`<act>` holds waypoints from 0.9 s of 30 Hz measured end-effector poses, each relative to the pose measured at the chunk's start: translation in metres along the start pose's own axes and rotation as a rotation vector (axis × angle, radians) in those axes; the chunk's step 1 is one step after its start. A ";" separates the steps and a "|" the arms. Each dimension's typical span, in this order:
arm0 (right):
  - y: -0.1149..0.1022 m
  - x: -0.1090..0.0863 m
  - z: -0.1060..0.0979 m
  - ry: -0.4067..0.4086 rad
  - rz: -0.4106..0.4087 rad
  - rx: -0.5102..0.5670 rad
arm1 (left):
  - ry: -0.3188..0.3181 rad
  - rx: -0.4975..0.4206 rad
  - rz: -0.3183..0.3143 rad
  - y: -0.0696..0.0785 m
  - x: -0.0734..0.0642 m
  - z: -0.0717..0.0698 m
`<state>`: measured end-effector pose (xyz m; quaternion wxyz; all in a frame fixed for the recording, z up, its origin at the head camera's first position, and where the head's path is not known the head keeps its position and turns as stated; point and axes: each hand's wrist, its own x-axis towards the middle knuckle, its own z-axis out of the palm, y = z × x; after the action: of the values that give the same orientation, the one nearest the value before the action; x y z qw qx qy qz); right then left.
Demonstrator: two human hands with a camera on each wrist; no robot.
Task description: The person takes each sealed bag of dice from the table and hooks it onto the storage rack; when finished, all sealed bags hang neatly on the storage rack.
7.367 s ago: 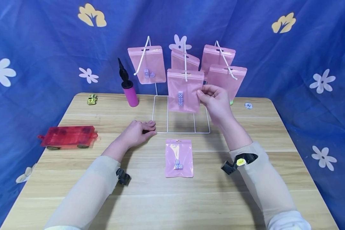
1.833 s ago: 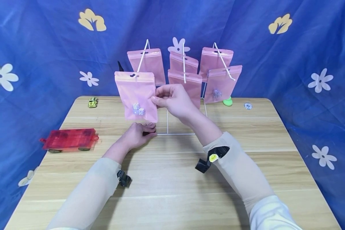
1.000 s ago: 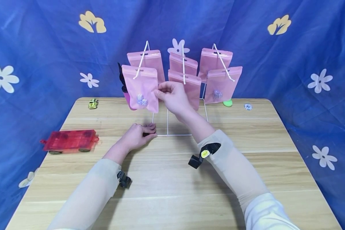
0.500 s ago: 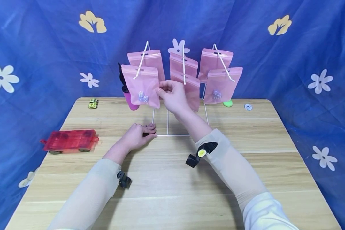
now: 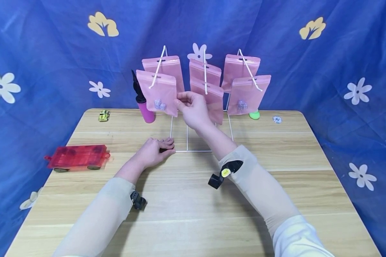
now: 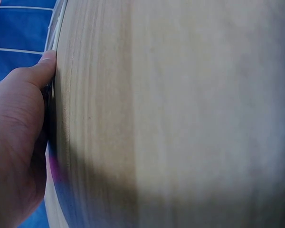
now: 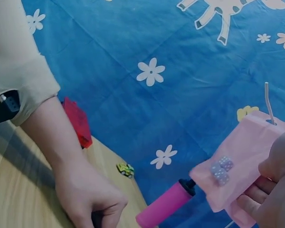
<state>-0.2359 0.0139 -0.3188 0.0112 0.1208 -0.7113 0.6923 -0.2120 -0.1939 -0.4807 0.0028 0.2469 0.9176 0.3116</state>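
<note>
My right hand [image 5: 194, 110] pinches the right edge of a pink zip bag [image 5: 157, 89] with several pale purple dice [image 7: 221, 171] inside. The left hook [image 7: 269, 104] passes through this bag's hang hole, in front of another pink bag [image 5: 165, 64]. At the table, my left hand [image 5: 152, 151] grips the front left corner of the white wire rack's base [image 5: 196, 151]; its thumb rests at the wire in the left wrist view. Two bags hang on the middle hook [image 5: 205, 71], the front one [image 5: 214, 101] partly behind my right hand. Another pair hangs on the right hook [image 5: 250, 69].
A magenta pump with a black nozzle [image 5: 146, 110] stands left of the rack. Farther left are a small yellow-green toy car [image 5: 104, 115] and a red see-through wheeled toy [image 5: 78, 157]. A green object [image 5: 254, 115] and a round chip [image 5: 277, 119] lie right.
The dice bag that lay on the table now hangs on the left hook. My right hand went from the middle bag to it and slid it back along the hook. My left hand stayed put.
</note>
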 end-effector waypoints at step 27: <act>0.009 -0.060 -0.078 -0.272 -0.098 -0.100 | -0.040 0.031 -0.003 -0.002 0.002 -0.002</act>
<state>-0.1913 0.1002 -0.3352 -0.0452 0.2474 -0.7332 0.6318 -0.2149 -0.1948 -0.4800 0.0177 0.2518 0.9224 0.2924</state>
